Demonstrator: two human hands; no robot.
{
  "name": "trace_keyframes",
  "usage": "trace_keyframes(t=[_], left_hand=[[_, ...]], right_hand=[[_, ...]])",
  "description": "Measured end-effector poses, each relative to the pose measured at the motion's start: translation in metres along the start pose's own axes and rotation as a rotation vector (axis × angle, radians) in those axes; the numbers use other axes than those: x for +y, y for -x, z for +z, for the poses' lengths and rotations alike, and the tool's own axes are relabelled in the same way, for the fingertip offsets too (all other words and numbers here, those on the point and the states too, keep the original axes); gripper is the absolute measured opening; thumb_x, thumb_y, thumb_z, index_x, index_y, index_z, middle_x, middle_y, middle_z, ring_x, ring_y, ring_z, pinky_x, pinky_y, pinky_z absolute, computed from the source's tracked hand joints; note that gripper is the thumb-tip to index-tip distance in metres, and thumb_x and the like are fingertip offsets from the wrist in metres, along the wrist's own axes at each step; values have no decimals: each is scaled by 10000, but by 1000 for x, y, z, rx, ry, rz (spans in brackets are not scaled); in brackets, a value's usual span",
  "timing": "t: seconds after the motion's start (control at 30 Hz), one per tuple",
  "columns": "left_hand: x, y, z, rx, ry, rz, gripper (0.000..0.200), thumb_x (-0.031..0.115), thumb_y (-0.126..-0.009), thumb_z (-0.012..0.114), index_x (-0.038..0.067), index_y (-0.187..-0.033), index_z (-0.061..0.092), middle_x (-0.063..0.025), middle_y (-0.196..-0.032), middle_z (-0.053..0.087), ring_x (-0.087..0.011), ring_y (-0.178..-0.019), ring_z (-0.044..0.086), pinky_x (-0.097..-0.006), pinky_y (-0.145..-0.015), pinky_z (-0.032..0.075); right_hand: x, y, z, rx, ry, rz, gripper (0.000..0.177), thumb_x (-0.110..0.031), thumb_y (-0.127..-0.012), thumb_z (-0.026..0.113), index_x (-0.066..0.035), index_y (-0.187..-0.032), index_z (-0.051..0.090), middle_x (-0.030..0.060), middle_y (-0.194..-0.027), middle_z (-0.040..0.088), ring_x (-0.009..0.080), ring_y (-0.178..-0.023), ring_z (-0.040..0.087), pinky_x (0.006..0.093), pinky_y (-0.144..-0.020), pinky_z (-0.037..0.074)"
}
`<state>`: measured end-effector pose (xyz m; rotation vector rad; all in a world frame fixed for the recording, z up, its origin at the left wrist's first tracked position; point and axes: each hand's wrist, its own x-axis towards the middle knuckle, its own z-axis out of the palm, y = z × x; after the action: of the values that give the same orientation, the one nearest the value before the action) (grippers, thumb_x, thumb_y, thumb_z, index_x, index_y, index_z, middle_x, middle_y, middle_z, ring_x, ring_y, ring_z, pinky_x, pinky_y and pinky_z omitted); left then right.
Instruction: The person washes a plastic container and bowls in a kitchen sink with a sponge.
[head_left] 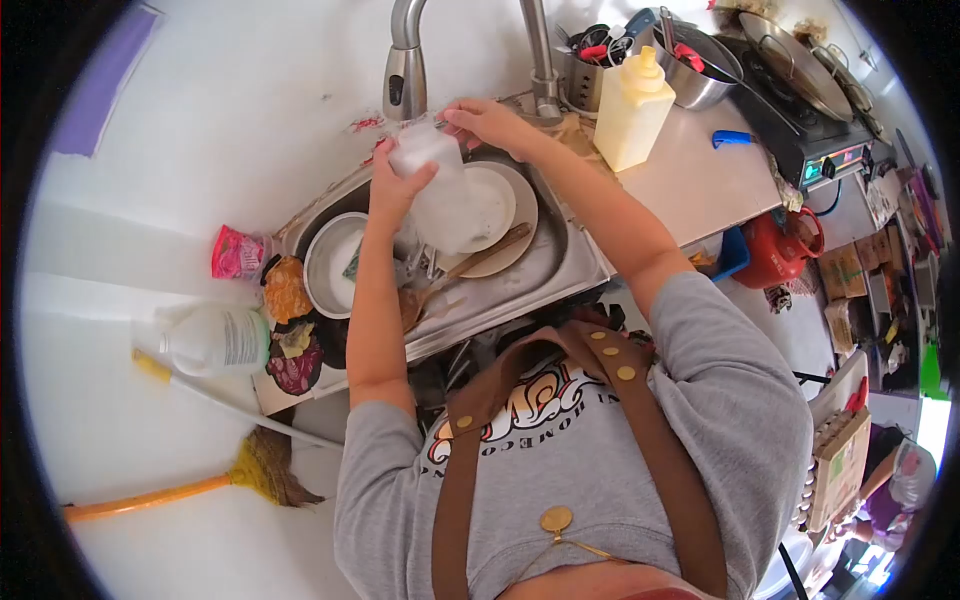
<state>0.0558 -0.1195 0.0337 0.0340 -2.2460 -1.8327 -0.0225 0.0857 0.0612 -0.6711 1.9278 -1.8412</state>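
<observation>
My left hand [402, 183] is wrapped round a translucent white plastic bottle [438, 195], held tilted over the sink [560, 235] below the faucet [405, 90]. Close to the bottle's upper end is my right hand [490, 125], its fingers bent together in a pinch; what they hold is too small to make out. Beneath the bottle, white plates [522, 205] lie stacked in the sink. A wooden spoon [490, 262] rests across them. To the left stands a round metal pan [325, 265] with a dark green scrap [352, 262] in it, partly hidden by my left forearm.
A pale yellow squeeze bottle [635, 110] stands on the counter right of the sink, before a utensil holder [583, 85] and a metal pot [705, 85]. Left are a large plastic jug [215, 340], a hose [250, 408] and a broom [265, 470]. Another person [893, 485] is far right.
</observation>
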Motion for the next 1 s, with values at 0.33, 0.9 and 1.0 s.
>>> trace_keyframes(t=[0.33, 0.9, 1.0], left_hand=[[10, 17, 14, 283, 218, -235, 719, 328, -790, 727, 20, -1305, 331, -179, -1190, 517, -234, -1051, 555, -377, -900, 474], [-7, -4, 29, 269, 576, -49, 622, 244, -841, 658, 53, -1311, 299, -131, -1177, 505, -240, -1008, 555, -370, -829, 494], [-9, -11, 33, 292, 602, -30, 597, 246, -843, 654, 56, -1287, 303, -148, -1194, 482, -239, -1005, 552, -370, -814, 498]], right_hand=[[42, 33, 49, -36, 134, -139, 836, -458, -844, 626, -23, -1433, 222, 178, -1359, 410, 261, -1260, 397, 381, -1042, 328], [23, 13, 95, 461, 512, -285, 610, -360, -911, 467, 36, -1354, 329, 291, -1265, 468, 428, -1132, 493, 465, -955, 407], [39, 23, 92, 467, 691, -501, 672, -332, -887, 543, 20, -1393, 275, 287, -1313, 419, 426, -1159, 468, 438, -968, 409]])
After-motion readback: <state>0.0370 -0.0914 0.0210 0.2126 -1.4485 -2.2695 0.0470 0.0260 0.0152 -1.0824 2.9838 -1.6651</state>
